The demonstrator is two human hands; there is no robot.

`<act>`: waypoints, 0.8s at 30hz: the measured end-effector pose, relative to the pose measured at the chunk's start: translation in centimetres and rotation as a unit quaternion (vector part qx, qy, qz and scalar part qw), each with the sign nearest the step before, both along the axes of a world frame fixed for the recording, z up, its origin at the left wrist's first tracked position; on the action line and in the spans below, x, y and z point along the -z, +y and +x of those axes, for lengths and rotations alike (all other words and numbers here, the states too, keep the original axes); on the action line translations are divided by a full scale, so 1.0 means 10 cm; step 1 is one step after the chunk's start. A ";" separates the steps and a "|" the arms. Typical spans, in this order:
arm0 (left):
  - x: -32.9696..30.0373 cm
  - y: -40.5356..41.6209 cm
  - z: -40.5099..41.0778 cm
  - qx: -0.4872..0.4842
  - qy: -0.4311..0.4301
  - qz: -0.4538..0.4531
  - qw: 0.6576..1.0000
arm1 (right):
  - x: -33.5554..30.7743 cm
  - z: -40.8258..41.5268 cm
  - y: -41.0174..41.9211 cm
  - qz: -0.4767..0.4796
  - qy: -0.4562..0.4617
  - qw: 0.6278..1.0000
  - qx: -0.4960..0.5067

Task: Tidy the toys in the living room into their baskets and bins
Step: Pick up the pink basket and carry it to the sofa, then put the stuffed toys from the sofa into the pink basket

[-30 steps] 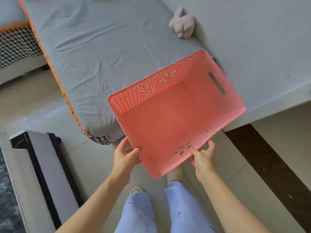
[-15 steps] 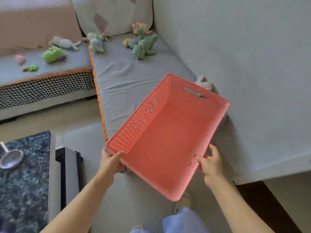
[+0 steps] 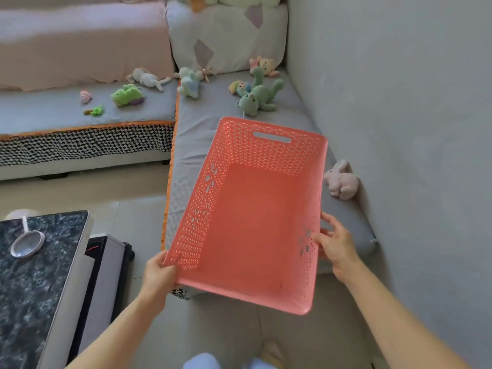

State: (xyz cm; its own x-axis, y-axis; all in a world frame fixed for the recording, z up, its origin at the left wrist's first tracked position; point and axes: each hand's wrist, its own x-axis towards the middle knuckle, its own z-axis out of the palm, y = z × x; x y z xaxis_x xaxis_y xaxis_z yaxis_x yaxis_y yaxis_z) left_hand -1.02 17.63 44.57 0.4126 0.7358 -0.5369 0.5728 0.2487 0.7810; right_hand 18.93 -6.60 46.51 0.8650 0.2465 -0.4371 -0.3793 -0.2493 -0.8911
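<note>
Empty coral perforated basket (image 3: 255, 225) held tilted over the grey sofa seat (image 3: 202, 134), left hand (image 3: 158, 275) pinching its near corner, right hand (image 3: 336, 242) curled round the side rim. Risk of twisting loose from such shallow rim grips. Could also knock the pink plush rabbit (image 3: 342, 181) just beside its far right side.

A single head-worn wide-angle view looks forward and steeply down from standing height, close over a coral perforated plastic basket (image 3: 255, 222), facing the corner of a grey fabric-covered L-shaped sofa (image 3: 202, 123); a dark marble tabletop (image 3: 34, 275) lies lower left.
</note>
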 end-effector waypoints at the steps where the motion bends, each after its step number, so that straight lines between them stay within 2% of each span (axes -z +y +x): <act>1: -0.01 -0.01 0.08 -0.024 -0.010 0.001 1.000 | -0.01 0.11 0.02 0.016 0.006 1.000 0.004; 5: 0.02 0.05 0.42 -0.103 -0.029 -0.011 0.994 | 0.05 0.44 0.19 0.058 0.033 0.997 0.042; 10: 0.29 0.22 1.02 -0.152 -0.031 -0.038 0.987 | 0.26 0.76 0.34 0.054 0.051 0.994 0.079; 24: 1.06 0.59 2.92 -0.182 0.043 -0.057 0.981 | 0.74 2.02 0.25 0.005 0.117 0.977 0.180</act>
